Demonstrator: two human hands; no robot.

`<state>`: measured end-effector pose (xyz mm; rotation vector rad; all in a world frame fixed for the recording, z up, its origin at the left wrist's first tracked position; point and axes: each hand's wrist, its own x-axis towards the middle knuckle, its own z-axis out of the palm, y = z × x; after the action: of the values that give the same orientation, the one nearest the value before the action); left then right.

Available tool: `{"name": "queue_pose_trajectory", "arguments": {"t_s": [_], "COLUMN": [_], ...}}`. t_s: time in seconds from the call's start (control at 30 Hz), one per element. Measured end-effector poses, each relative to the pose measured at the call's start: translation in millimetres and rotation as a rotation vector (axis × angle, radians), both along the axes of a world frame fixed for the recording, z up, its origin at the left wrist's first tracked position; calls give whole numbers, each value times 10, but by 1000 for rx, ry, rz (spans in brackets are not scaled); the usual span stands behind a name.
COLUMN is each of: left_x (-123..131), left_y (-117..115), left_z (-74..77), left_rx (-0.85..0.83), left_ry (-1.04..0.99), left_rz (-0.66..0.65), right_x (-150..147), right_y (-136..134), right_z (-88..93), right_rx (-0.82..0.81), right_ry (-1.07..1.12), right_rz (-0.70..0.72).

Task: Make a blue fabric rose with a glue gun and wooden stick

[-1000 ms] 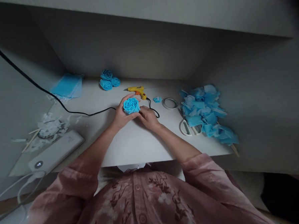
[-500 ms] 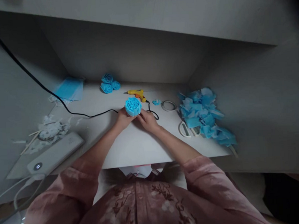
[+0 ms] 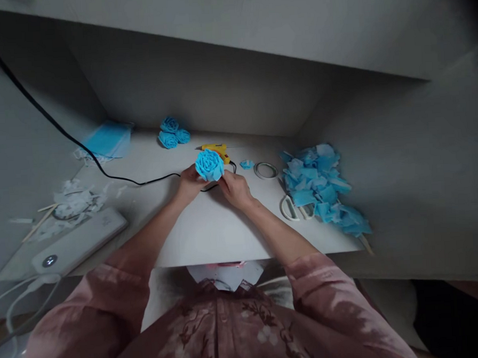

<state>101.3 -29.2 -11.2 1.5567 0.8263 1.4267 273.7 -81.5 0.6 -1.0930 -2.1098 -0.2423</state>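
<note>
A blue paper rose (image 3: 209,165) is held up over the middle of the white desk (image 3: 210,234). My left hand (image 3: 189,184) grips it from the lower left and my right hand (image 3: 235,189) pinches it from the lower right. The flower's open face tilts up toward me. Just behind it lies a yellow glue gun (image 3: 216,148), partly hidden by the rose, with its black cord (image 3: 114,178) running off to the left.
Three finished blue roses (image 3: 173,132) sit at the back. A pile of blue paper pieces (image 3: 322,188), white scissors (image 3: 290,207) and a tape ring (image 3: 265,170) lie to the right. Blue sheets (image 3: 109,140), white scraps (image 3: 66,207) and a white power strip (image 3: 76,242) are at the left.
Both hands have turned the rose from lying face-up to tilted on its side and back toward me, lifting it slightly and shifting their grip to its base.
</note>
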Motion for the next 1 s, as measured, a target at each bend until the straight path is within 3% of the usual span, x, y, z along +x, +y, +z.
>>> {"name": "queue_pose_trajectory", "arguments": {"t_s": [0.17, 0.37, 0.57, 0.83, 1.0], "left_x": [-66, -31, -21, -67, -73], "left_y": [-79, -152, -173, -179, -194], "left_z": [99, 94, 157, 189, 205], "left_rx": [-21, -36, 9, 99, 92], "left_ry": [-32, -16, -61, 44, 37], "left_rz": [13, 80, -45, -136, -172], "right_x": [-13, 4, 31, 49, 72], "right_y": [3, 15, 23, 95, 139], "right_z": [-21, -49, -96, -179, -250], "right_rx": [-15, -41, -84, 46, -11], "right_ry": [-85, -147, -190, -99, -31], "right_rz": [-41, -84, -127, -74, -61]}}
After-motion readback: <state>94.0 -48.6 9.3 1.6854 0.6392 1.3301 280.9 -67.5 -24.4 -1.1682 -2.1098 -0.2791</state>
